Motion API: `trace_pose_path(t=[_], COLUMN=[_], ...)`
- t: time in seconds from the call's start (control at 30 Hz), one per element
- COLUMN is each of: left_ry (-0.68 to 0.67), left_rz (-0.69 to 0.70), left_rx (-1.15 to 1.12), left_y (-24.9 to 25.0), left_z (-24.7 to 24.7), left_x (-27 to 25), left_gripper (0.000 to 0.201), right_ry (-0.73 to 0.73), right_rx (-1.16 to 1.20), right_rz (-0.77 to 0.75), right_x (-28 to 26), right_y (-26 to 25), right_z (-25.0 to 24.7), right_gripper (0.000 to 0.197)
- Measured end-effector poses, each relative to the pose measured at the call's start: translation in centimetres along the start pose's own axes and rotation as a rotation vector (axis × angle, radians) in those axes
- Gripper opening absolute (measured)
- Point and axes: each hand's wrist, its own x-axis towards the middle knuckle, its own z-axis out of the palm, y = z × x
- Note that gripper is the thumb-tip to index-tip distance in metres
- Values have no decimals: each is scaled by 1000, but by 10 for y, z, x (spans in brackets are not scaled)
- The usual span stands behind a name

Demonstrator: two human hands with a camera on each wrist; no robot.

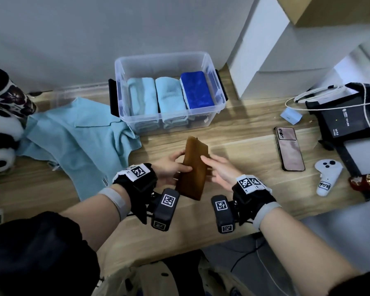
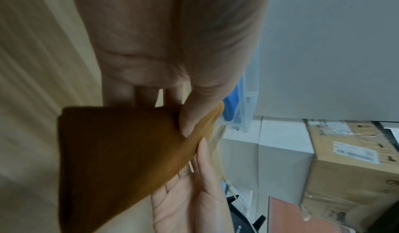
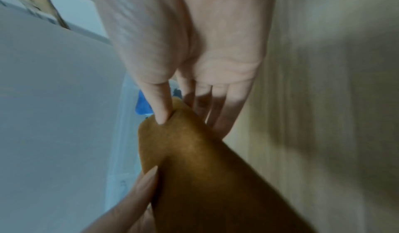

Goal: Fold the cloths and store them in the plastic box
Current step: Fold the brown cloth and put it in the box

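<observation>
Both your hands have the folded brown cloth (image 1: 193, 167) up off the table (image 1: 244, 146): left hand (image 1: 169, 169) pinching its 9 o'clock edge, right hand (image 1: 221, 170) its 3 o'clock edge. Long axis points 12 o'clock, at the plastic box (image 1: 160, 57).

Both forearms reach forward, the hands meeting on one brown cloth (image 1: 193, 167). The left hand (image 1: 170, 168) grips its left edge, thumb on top, fingers beneath; the right hand (image 1: 219, 170) pinches the opposite edge, thumb pressing in, fingers straight behind
</observation>
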Motion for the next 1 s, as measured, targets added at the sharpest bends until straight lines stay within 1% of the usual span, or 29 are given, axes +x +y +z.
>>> trace_pose_path(t=[0.03,0.07,0.17,0.2,0.27,0.3,0.33,0.37,0.43,0.53,0.63,0.77,0.9,1.0], left_ry=[-13,-21,-24,-14,1,2,3,9,45,104,137,181,182,187], left_rz=[10,26,94,119,170,195,216,235,265,296,289,273,247,222], left_rx=[-17,-28,-29,-29,-48,-65,-83,-99,-108,-120,-156,-199,-204,-188], left_y=[8,15,39,47,65,75,84,95,113,135,155,180,195,200], left_z=[0,0,0,-1,-3,-4,-6,-8,-13,-20,-27,-31,-26,-21], left_x=[-4,-7,-10,-10,-9,-7,-5,-2,6,21,37,64,93,111], left_gripper=[49,48,51,52,52,51,49,48,47,49,50,50,50,48], right_ry=[9,15,16,21,46,69,84,85,84,182,336,486,508,501], right_rx=[-23,-37,-114,-134,-148,-145,-124,-89,2,82,157,169,155,182], right_rz=[-44,-100,-252,-301,-377,-392,-393,-389,-399,-433,-457,-416,-325,-300], right_x=[-2,-2,-7,-9,-9,-8,-6,-3,1,11,28,52,72,81], right_y=[-10,-19,-53,-66,-91,-103,-113,-123,-141,-157,-161,-155,-147,-145], right_z=[0,1,1,2,5,6,8,8,6,-2,-19,-42,-52,-55], right_gripper=[48,48,34,32,33,36,39,35,18,12,17,20,14,14])
